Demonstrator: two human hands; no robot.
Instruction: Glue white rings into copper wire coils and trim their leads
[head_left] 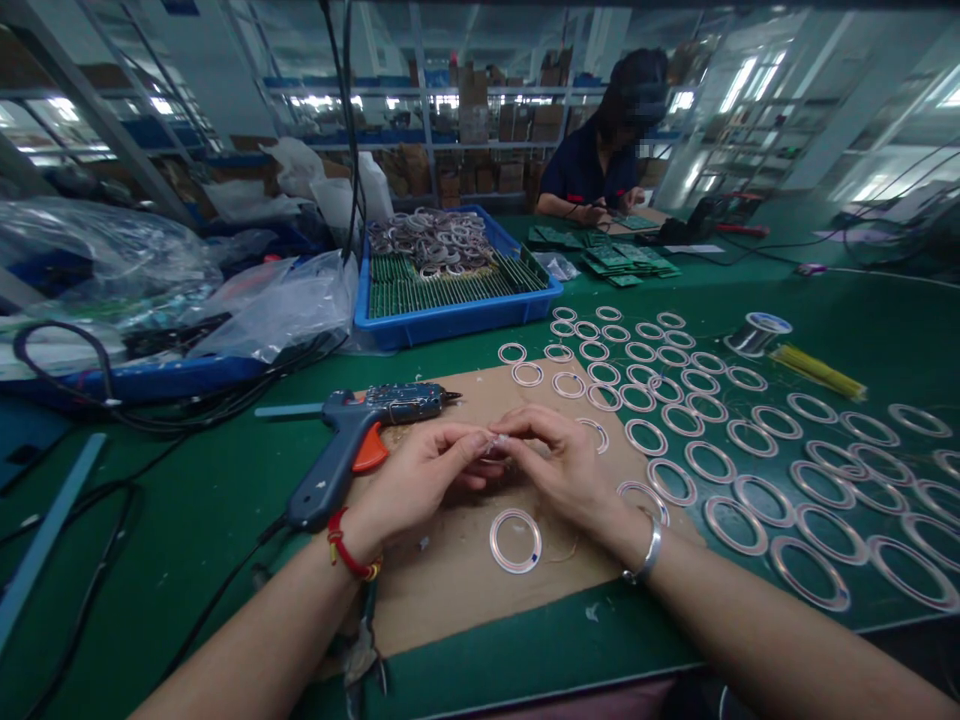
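My left hand [420, 480] and my right hand [559, 465] meet over a brown cardboard sheet [457, 585], fingertips pinched together on a tiny pale piece [496, 441] that I cannot make out. A single wire coil ring [515, 541] lies on the cardboard just below the hands. A blue glue gun [360, 435] with an orange trigger rests on its side left of my left hand. My left wrist has a red cord, my right a silver bangle.
Several coil rings [720, 440] are spread in rows over the green mat on the right. A blue tray [450, 320] of rings and green boards stands behind. A solder spool [757, 332], yellow sticks [819, 372], cables and plastic bags [277, 300] lie around. Another person [607, 150] works at the far end.
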